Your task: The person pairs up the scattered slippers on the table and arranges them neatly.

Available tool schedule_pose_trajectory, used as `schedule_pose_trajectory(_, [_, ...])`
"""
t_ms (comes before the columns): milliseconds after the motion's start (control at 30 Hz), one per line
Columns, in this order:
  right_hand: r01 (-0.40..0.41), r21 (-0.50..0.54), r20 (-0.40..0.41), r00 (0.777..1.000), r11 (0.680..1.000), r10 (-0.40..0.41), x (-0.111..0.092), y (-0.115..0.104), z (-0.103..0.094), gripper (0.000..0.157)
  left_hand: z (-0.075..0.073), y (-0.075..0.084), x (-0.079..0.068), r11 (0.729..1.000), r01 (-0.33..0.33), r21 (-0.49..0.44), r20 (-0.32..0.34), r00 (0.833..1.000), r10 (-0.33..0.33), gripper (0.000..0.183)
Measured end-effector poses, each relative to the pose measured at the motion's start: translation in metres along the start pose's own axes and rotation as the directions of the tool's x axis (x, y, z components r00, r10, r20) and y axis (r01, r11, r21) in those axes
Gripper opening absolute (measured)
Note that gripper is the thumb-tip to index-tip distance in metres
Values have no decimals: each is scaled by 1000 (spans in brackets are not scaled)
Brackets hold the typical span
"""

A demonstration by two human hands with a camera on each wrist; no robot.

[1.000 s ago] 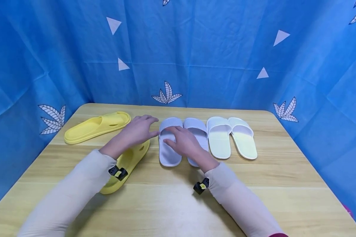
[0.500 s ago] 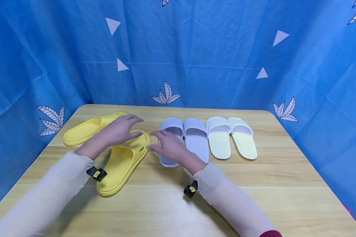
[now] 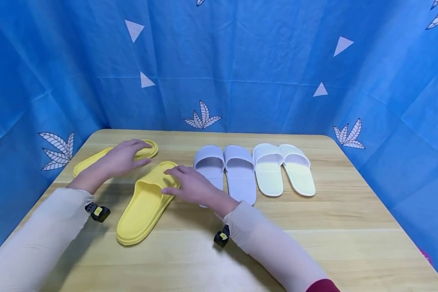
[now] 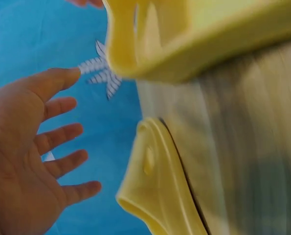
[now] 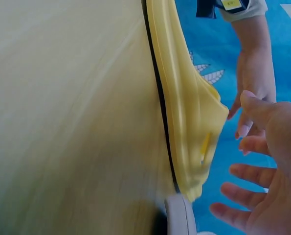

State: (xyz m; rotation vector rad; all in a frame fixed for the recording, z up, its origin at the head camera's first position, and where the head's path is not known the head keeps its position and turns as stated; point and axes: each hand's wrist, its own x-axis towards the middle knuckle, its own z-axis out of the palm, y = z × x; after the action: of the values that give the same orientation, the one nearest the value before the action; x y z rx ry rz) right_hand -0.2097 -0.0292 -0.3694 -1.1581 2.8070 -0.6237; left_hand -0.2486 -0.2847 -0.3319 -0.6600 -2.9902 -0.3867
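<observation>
My left hand (image 3: 122,159) hovers over the far yellow slipper (image 3: 91,161), hiding its middle. Its fingers look spread and relaxed in the left wrist view, with nothing between them. The near yellow slipper (image 3: 140,217) lies at a slant on the table, toe pointing away. Over that toe's right side reaches my right hand (image 3: 191,184), thumb and fingers apart and holding nothing. In the right wrist view, the near slipper's strap (image 5: 211,115) stands just beside the right fingertips (image 5: 233,186). Part of the left lavender slipper (image 3: 209,156) is hidden behind the right hand.
Right of the hands, the other lavender slipper (image 3: 241,186) lies beside its mate. A white pair follows, a left one (image 3: 271,178) and a right one (image 3: 301,180) angled outward. A blue curtain (image 3: 219,61) surrounds the wooden table (image 3: 314,243) at the back and sides.
Both hands have moved left, away from the lavender slippers. The left hand has passed from the near yellow slipper to above the far one; the right has come to the near one's toe.
</observation>
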Motion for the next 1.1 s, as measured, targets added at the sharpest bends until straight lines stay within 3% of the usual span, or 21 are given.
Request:
schedule_pose_trajectory(400, [76, -15, 103, 992, 997, -74, 14, -14, 13, 66, 4, -49, -2, 999, 21, 34, -10, 1000, -21, 48])
schedule_pose_trajectory(600, [85, -32, 102, 991, 996, -82, 20, -16, 16, 63, 4, -67, -3, 997, 66, 47, 20, 998, -67, 51])
schedule_pose_trajectory(1100, [154, -174, 53, 988, 973, -146, 29, -15, 16, 40, 8, -100, 1, 996, 91, 2, 103, 991, -91, 67])
